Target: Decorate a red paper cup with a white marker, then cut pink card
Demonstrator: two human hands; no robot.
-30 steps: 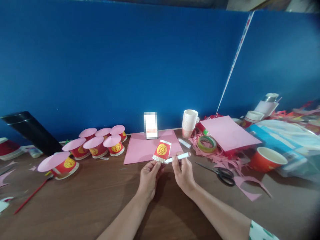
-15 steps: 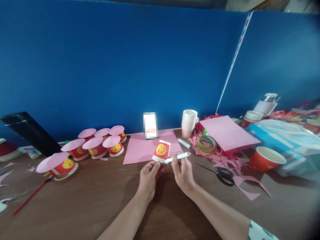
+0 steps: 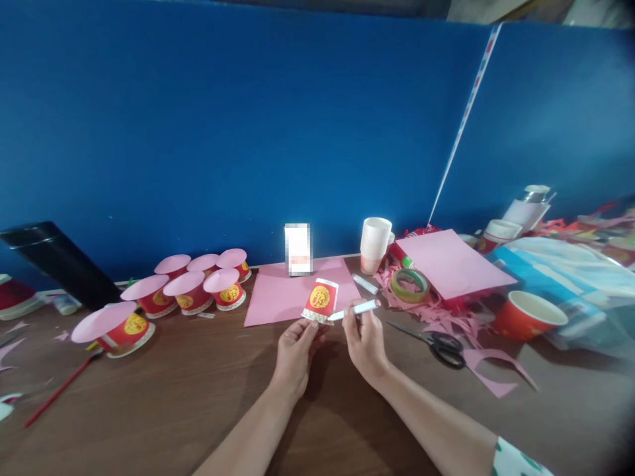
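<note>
My left hand (image 3: 296,354) pinches the lower white edge of a red cut piece of paper cup (image 3: 321,296), which bears a round yellow emblem. A zigzag pattern runs along that white edge. In my right hand (image 3: 366,340) is a white marker (image 3: 358,309), its tip pointing left at the right end of the patterned edge. Whether the tip touches the edge I cannot tell. Behind the piece lies a pink sheet of paper (image 3: 270,294), and a white marker cap (image 3: 366,284) sits to its right.
Several red cups with pink paper discs (image 3: 186,284) stand at the left, near a black bottle (image 3: 59,261) and a red brush (image 3: 62,390). Rightward are stacked paper cups (image 3: 376,244), a tape roll (image 3: 409,285), scissors (image 3: 446,349), pink scraps and an orange cup (image 3: 528,316).
My right hand and the marker have shifted slightly to the right along the piece's lower edge. My left hand and the red piece stay almost where they were.
</note>
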